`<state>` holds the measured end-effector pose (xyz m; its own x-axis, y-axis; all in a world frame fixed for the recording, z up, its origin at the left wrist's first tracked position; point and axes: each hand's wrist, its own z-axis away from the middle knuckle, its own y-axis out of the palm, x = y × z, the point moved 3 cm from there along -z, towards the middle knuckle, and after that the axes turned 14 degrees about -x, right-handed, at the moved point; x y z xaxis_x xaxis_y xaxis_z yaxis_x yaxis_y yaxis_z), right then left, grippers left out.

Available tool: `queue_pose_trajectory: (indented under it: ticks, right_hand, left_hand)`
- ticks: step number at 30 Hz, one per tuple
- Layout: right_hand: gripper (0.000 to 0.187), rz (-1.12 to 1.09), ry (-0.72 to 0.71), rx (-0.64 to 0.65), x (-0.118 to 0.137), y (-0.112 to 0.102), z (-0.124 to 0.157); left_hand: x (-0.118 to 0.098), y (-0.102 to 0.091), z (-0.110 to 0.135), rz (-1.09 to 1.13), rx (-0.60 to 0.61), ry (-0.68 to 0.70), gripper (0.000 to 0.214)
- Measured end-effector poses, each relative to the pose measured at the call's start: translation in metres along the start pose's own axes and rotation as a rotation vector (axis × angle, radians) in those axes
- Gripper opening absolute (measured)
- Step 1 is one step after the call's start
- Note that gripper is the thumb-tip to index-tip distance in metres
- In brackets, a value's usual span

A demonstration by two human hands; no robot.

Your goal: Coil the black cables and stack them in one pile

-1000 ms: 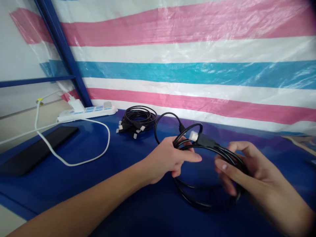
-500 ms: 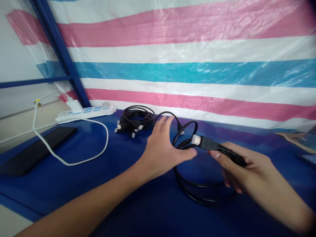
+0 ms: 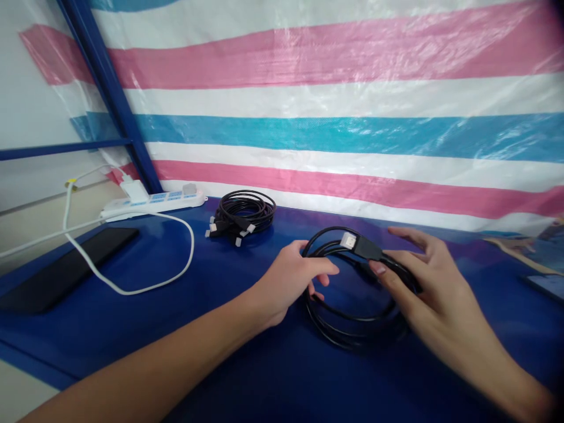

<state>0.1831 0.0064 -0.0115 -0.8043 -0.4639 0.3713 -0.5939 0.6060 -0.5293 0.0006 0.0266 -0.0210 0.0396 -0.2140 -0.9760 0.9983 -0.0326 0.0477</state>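
Between my hands a black HDMI cable (image 3: 339, 339) is gathered into loose loops above the blue surface. My right hand (image 3: 434, 282) grips the right side of the loops, its thumb pressed near the plug and one finger stretched away. The cable's plug (image 3: 366, 248), with a pale cap on its tip, points left from that thumb. My left hand (image 3: 295, 273) curls around the left side of the loops, its thumb pointing right. Some of its fingers are hidden behind the cable. Further back lies another coil of black cable (image 3: 247, 205) with several capped plugs at its front.
A white power strip (image 3: 171, 201) with a white charger (image 3: 134, 189) stands at the back left. A white cord (image 3: 192, 247) loops forward beside a flat black object (image 3: 66, 270). Striped plastic sheeting (image 3: 330, 135) hangs behind. A dark flat device (image 3: 544, 286) lies at the right edge.
My left hand has come down and closed around the left side of the loops. The loose cable end that lay behind it is now drawn in with the loops.
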Motion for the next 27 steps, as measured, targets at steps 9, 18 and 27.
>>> queue_pose_trajectory:
  ticks: [9, 18, 27]
  right_hand:
    - [0.028, -0.09, 0.286, 0.286, -0.012, 0.022, 0.006]
    - [0.043, -0.152, 0.347, 0.393, -0.013, 0.019, 0.009]
    - [0.038, -0.393, 0.511, 0.489, -0.007, 0.016, 0.006]
  left_hand:
    - [-0.002, -0.01, -0.002, -0.413, -0.045, 0.469, 0.031]
    - [0.003, -0.011, -0.014, -0.867, -0.107, 0.616, 0.024]
    - [0.004, -0.006, -0.007, -0.475, 0.051, 0.457, 0.024]
